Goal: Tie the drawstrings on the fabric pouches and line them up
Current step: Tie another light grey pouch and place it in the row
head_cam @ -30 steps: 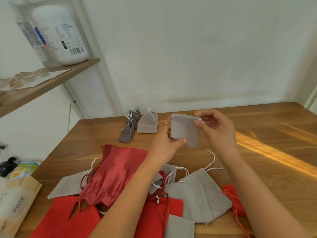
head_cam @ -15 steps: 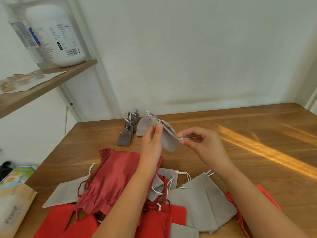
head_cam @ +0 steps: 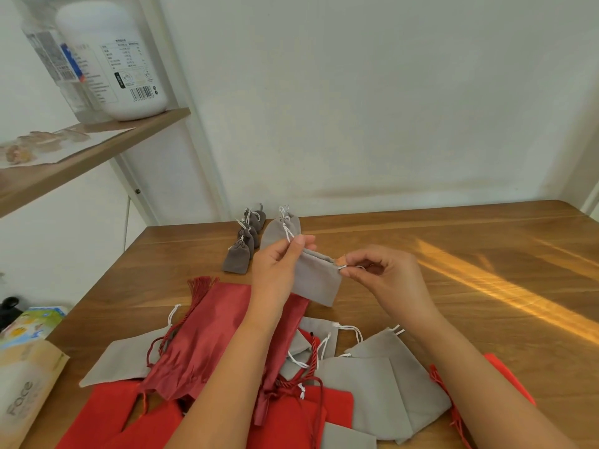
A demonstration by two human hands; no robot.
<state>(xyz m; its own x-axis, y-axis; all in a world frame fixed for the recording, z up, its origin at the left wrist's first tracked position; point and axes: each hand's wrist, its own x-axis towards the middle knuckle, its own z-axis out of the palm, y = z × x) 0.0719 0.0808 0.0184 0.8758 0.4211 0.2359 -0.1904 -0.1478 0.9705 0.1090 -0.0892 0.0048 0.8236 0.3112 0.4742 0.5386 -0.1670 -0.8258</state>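
Now the left hand pinches the pouch, the right hand its cord; a lopsided tug could slip either free.

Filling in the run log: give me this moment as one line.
left hand: holds grey pouch | right hand: pinches drawstring | mouth: not yet cinched | tied pouches: lined up behind

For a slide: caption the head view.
Left hand holds a grey pouch; right hand pinches its drawstring above the table.
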